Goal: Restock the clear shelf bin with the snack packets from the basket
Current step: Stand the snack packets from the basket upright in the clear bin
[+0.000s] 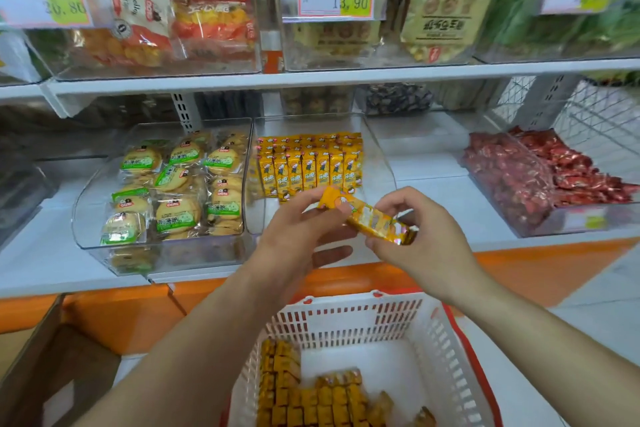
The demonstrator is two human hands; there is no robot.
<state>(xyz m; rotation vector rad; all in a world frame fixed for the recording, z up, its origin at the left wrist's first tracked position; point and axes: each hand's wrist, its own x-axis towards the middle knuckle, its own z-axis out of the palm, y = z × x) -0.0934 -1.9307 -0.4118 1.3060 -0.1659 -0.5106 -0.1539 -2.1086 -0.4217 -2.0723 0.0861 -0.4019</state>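
I see my left hand (pixel 304 218) pinching one end of a yellow foil snack packet (pixel 367 217). My right hand (pixel 422 239) curls round the other end and hides it. The packet sits just in front of the clear plastic shelf bin (pixel 378 163). Below, the white slatted plastic basket (pixel 346 321) is cut off at the frame's bottom, and my left forearm covers its left wall.
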